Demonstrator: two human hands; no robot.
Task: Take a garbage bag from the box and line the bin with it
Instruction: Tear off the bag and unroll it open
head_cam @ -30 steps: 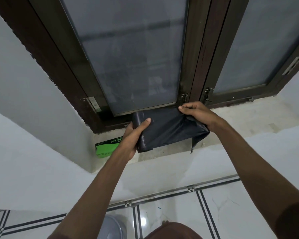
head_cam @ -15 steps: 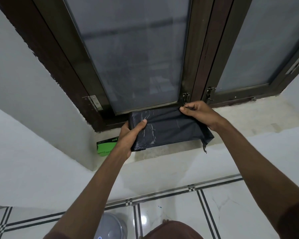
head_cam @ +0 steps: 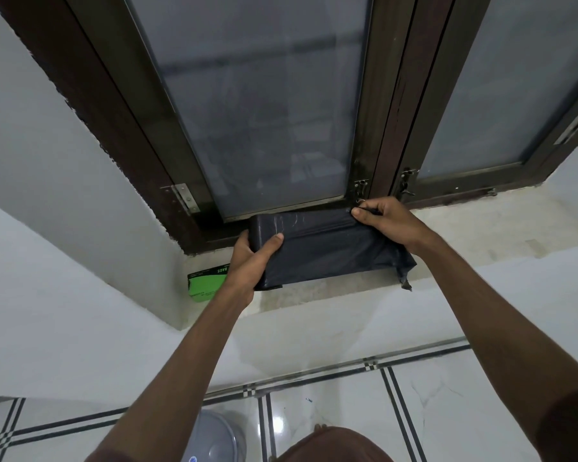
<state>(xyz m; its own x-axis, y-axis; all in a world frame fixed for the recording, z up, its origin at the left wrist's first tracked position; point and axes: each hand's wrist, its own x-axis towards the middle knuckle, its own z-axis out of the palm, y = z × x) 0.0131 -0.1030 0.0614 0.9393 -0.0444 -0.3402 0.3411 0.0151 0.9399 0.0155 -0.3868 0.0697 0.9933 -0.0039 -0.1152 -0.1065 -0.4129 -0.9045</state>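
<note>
Gripping the folded black plastic garbage bag above the window sill, left hand clasps its left end, right hand pinches its top right edge.

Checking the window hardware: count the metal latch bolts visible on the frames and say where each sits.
2. One latch bolt sits at the bottom of the left pane's frame, just above the right hand; the other latch bolt sits beside it on the right pane's frame. Others may be out of view.
</note>
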